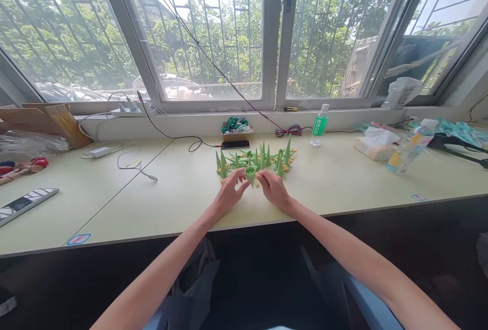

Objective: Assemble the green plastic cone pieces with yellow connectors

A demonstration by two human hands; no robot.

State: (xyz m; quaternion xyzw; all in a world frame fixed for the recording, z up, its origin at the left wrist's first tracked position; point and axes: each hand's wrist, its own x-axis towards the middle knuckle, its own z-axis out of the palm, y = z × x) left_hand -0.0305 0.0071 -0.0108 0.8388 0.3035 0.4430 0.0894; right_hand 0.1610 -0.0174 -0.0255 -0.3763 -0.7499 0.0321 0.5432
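A small green cone [250, 173] is between my two hands above the front part of the table, its hollow wide end up and its point down. My left hand [231, 187] grips the cone from the left between thumb and fingers. On the other side my right hand [272, 187] is closed in a pinch close to the rim; whatever lies in its fingertips is too small to make out. Just beyond both hands, several more green cones [287, 148] with yellowish bits at their bases stand and lie in a cluster.
Behind the cluster are a dark phone [235, 144] and a small box [235, 134] with green wrapping. A bottle with a green label [319, 125], a tissue box [375, 146] and another bottle [410, 149] are to the right. Loose cables [137, 166] lie to the left.
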